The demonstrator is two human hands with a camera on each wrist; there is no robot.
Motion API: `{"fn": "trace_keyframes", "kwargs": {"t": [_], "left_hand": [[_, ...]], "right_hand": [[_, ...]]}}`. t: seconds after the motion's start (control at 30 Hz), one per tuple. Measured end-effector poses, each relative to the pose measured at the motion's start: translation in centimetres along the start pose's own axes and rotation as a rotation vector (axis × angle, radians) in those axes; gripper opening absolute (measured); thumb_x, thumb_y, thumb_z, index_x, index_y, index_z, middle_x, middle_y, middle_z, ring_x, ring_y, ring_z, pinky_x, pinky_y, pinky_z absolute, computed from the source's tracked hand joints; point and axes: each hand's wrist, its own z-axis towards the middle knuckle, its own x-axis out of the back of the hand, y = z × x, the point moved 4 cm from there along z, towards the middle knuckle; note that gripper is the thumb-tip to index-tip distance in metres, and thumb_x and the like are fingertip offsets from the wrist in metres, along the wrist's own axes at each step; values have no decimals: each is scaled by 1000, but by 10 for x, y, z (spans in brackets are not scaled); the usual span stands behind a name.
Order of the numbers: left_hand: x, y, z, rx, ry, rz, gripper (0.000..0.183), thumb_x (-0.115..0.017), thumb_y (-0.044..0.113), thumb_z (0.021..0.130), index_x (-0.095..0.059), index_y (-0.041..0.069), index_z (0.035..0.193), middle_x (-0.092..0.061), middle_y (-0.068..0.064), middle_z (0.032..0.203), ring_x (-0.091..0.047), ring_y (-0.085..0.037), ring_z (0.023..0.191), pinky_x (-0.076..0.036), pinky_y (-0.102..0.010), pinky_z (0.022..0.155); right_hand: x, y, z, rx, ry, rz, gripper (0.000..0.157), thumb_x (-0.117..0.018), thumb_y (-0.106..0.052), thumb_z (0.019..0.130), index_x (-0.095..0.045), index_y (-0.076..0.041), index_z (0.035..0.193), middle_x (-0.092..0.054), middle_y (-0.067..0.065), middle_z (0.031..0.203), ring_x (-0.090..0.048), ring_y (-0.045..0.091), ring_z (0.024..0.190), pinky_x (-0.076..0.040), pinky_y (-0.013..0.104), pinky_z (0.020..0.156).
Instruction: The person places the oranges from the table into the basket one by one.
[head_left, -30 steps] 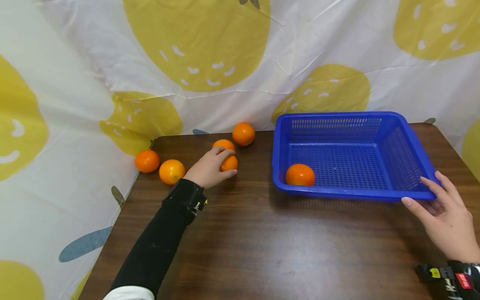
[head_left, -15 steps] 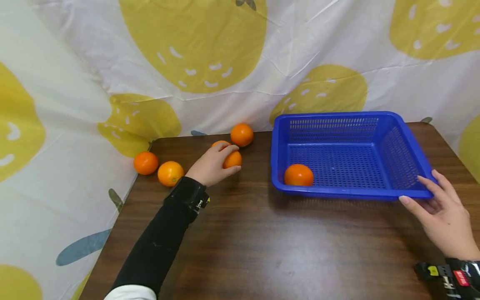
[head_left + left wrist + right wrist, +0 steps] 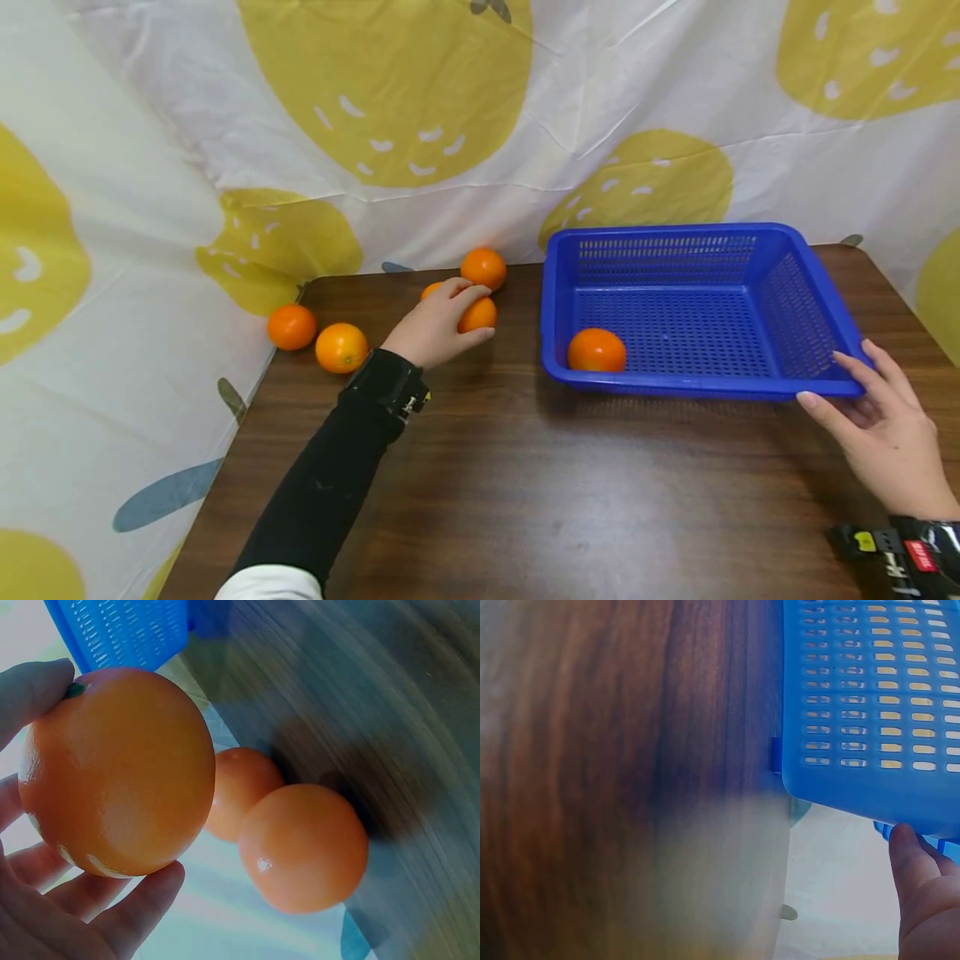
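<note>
My left hand (image 3: 433,330) grips an orange (image 3: 478,315), thumb on one side and fingers on the other. In the left wrist view this orange (image 3: 120,776) fills the grasp, a small green stem spot near the thumb. Behind the hand, another orange (image 3: 431,290) is mostly covered, and one more orange (image 3: 483,268) lies by the cloth. At the right, my right hand (image 3: 892,442) holds the front right corner of a blue plastic basket (image 3: 675,383); its thumb (image 3: 911,862) touches the rim in the right wrist view. One orange (image 3: 597,350) sits in the basket's front left corner.
Two further oranges, a left one (image 3: 292,326) and a paler one (image 3: 342,347), rest near the left edge of the brown wooden table (image 3: 525,483). A white cloth (image 3: 465,208) with yellow fruit prints hangs along the back and left sides.
My left hand has moved a little to the right and away from me with the gripped orange. The basket and right hand keep their places; the head view has shifted slightly.
</note>
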Motion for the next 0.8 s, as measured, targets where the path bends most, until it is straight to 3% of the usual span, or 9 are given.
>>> {"fn": "trace_keyframes", "kwargs": {"t": [0.3, 0.7, 0.8], "left_hand": [[-2, 5, 7, -30, 19, 3, 65, -48, 64, 82, -43, 25, 134, -39, -7, 134, -45, -20, 104, -49, -40, 84], [3, 26, 20, -112, 50, -10, 63, -51, 60, 84, -45, 21, 133, -42, -8, 129, -49, -21, 98, -49, -39, 83], [5, 32, 23, -123, 55, -25, 61, -54, 57, 84, -45, 21, 133, -42, -9, 131, -50, -21, 100, -49, -39, 86]], "right_hand": [[1, -1, 0, 11, 3, 10, 63, -68, -24, 82, -43, -10, 138, -14, -5, 154, -40, 42, 118, -29, 7, 84], [-2, 0, -1, -9, -11, 16, 64, -66, -27, 84, -39, -10, 140, -11, -4, 155, -37, 45, 120, -32, 33, 93], [-2, 1, -1, -14, -12, 11, 65, -65, -28, 84, -39, -10, 141, -11, -4, 155, -37, 45, 121, -32, 35, 93]]}}
